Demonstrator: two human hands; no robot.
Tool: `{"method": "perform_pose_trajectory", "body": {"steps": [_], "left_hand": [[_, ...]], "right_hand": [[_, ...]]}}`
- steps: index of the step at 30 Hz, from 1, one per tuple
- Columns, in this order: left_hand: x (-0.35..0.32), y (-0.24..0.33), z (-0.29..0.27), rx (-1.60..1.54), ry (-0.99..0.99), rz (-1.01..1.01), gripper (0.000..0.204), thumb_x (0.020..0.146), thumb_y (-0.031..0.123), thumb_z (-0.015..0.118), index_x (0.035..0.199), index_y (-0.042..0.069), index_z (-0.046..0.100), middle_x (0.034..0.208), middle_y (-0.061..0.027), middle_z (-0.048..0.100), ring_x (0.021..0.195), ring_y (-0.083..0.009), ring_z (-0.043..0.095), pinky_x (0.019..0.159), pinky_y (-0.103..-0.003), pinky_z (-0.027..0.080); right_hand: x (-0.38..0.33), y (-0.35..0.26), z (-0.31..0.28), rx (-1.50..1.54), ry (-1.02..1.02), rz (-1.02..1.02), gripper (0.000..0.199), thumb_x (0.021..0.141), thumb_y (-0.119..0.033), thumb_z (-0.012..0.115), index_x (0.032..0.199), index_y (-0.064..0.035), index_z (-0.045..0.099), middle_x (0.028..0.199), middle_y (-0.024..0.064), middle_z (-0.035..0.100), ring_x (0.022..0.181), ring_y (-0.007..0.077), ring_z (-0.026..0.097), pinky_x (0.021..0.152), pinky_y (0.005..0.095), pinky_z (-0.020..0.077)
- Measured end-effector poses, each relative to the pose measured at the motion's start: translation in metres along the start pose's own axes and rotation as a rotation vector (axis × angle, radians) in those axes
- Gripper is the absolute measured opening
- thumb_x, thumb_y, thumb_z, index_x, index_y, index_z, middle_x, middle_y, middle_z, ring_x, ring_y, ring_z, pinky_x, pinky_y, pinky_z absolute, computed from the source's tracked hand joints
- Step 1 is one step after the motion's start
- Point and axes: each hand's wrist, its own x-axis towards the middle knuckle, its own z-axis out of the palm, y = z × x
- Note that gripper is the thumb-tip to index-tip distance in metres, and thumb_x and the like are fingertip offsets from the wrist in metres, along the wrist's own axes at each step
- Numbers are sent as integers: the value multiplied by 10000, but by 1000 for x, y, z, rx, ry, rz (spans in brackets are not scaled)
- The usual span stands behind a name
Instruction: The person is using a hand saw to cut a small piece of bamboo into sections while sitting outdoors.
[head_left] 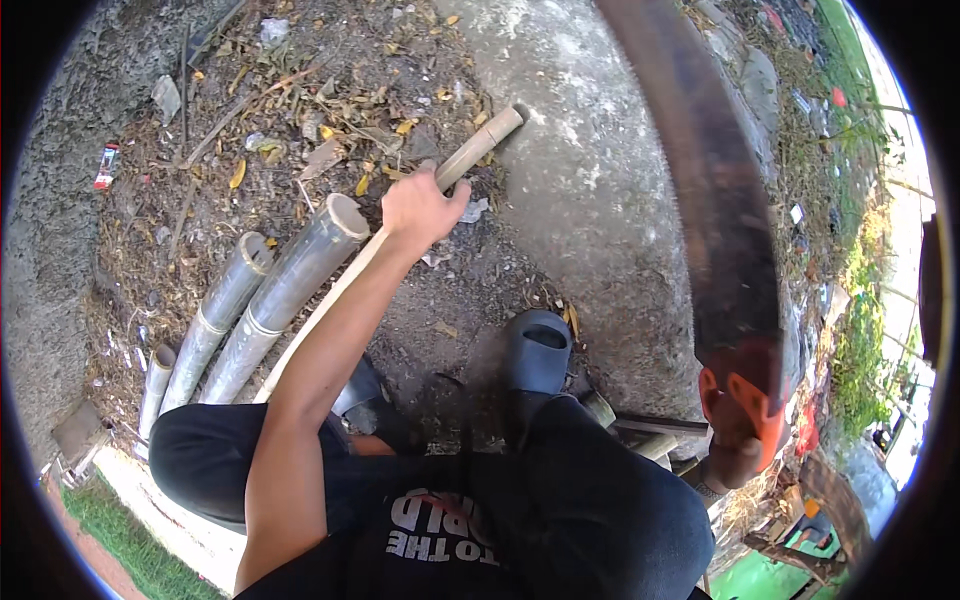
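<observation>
My left hand (420, 208) is wrapped round a slim bamboo pole (480, 146) near its far end. The pole slants from beside my left leg up toward the concrete strip, and its cut tip points away from me. On the right side, my right hand (737, 455) grips the orange handle of a large handsaw (728, 230). The saw's wide brown blade stretches far forward, slightly smeared by motion, with its teeth facing left. Blade and pole are well apart. To the left of the pole lie a thick bamboo culm (290, 275) and a narrower bamboo culm (215, 315).
A short thin bamboo piece (157, 385) lies at the far left. Dry leaves and litter cover the soil (300, 110). A concrete strip (590, 200) runs forward at centre right. My feet wear dark slippers (540, 350). Wood pieces (655, 445) lie near my right knee.
</observation>
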Motion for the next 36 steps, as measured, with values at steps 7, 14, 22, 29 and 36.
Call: {"method": "perform_pose_trajectory", "body": {"steps": [7,14,22,29,36], "left_hand": [[-26,8,7,-145,-35,157,466,943,451,683,1093,15,616,883,-239,732,832,-448,727,758,-528,571],[-36,26,5,-143,-200,107,486,886,451,718,1144,48,633,947,-236,737,948,-422,723,849,-519,561],[-14,26,18,-86,-334,156,514,906,502,696,1094,26,743,975,-227,748,957,-405,725,901,-488,571],[-18,35,8,-91,-349,47,473,895,425,733,1147,27,761,1002,-243,754,968,-372,744,938,-463,583],[-10,32,13,-96,-421,10,454,908,376,725,1141,-13,747,996,-251,753,947,-362,751,937,-449,588]], "right_hand": [[-5,43,-6,-104,-6,-35,800,885,-330,731,1511,74,441,749,77,631,744,180,635,977,512,591],[-19,93,-7,-659,-319,-407,404,884,-435,743,748,-70,634,621,54,512,529,252,499,559,384,360],[-28,122,8,-692,-399,-451,356,869,-369,751,739,-61,628,593,66,474,496,271,470,535,399,341],[-20,127,-16,-780,-477,-315,392,914,-405,691,771,-41,670,630,41,581,582,228,539,623,390,387],[-13,126,-14,-787,-499,-380,380,898,-406,701,815,-35,710,641,51,593,577,229,522,632,387,381]]}}
